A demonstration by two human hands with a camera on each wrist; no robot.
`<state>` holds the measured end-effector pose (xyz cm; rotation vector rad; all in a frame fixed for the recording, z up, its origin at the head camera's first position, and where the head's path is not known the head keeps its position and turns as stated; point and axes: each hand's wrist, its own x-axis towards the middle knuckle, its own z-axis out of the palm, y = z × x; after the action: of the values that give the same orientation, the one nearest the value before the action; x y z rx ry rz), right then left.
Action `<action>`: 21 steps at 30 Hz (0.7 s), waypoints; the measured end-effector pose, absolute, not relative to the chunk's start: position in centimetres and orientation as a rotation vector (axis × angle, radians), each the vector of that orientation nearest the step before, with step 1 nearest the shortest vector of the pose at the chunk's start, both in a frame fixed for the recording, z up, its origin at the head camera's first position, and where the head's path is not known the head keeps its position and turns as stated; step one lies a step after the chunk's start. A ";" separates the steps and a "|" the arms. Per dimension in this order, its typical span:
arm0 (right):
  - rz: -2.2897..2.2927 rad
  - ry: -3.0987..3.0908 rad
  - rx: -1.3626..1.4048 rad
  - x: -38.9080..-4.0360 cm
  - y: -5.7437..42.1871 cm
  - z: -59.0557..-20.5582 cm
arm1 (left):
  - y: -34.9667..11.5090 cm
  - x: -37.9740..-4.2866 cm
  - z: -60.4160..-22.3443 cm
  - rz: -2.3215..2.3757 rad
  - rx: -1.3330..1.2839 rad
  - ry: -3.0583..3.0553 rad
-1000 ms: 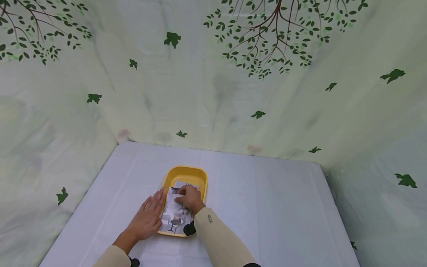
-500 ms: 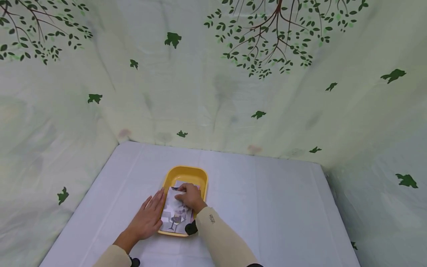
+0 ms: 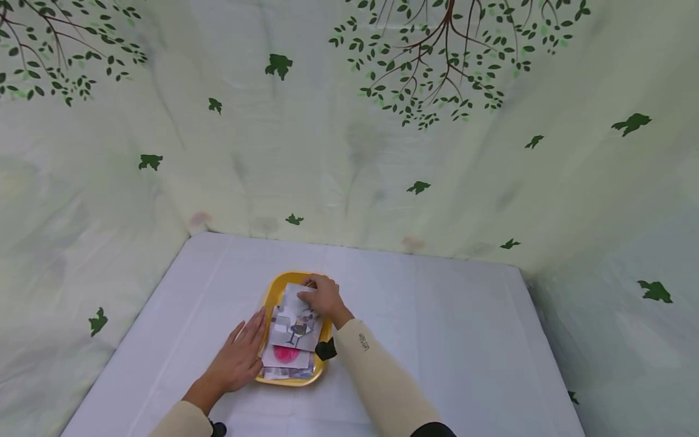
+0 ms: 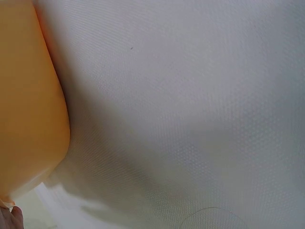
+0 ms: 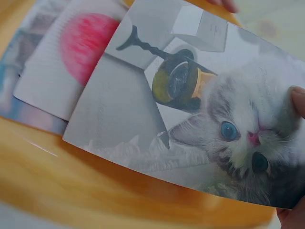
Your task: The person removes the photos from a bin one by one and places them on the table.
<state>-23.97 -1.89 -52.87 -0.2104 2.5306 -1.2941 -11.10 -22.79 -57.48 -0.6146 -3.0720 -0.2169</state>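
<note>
My right hand (image 3: 326, 297) pinches a picture card (image 3: 299, 325) by its far end, over the yellow tray (image 3: 280, 284). The right wrist view shows a blue-eyed kitten and a dark goblet printed on this card (image 5: 143, 119), tilted above the others. Below it in the tray lie a white card with a pink round print (image 3: 286, 358) and another printed card (image 3: 284, 372), partly covered. My left hand (image 3: 240, 355) rests with straight fingers along the tray's left side. In the left wrist view the tray's outer wall (image 4: 28, 95) fills the left edge, with a fingertip (image 4: 17, 217) low in the corner.
The tray stands on a white-covered table (image 3: 426, 340). Pale curtain walls (image 3: 338, 152) with printed branches and leaves surround the table at the back and sides.
My right hand has moved away and to the right, carrying the kitten card with it. The pink-print card and the one beneath now show. My left hand stays at the tray's side.
</note>
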 end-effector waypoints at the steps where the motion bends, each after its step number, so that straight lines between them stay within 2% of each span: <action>1: -1.288 2.550 -0.221 -24.3 -1.5 -52.5 | -22.8 -11.1 -57.5 -0.220 -0.609 -3.075; 14: -1.517 2.550 -0.232 -28.0 3.3 -47.2 | -22.8 -11.1 -57.2 -0.245 -0.595 -3.090; 21: -1.605 2.560 -0.171 -30.0 7.4 -46.0 | -22.8 -11.2 -57.2 -0.232 -0.606 -3.089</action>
<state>-29.96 7.44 -45.95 -0.1706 2.5601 -1.6050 -11.19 -22.76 -57.25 -0.6060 -3.0890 -0.2323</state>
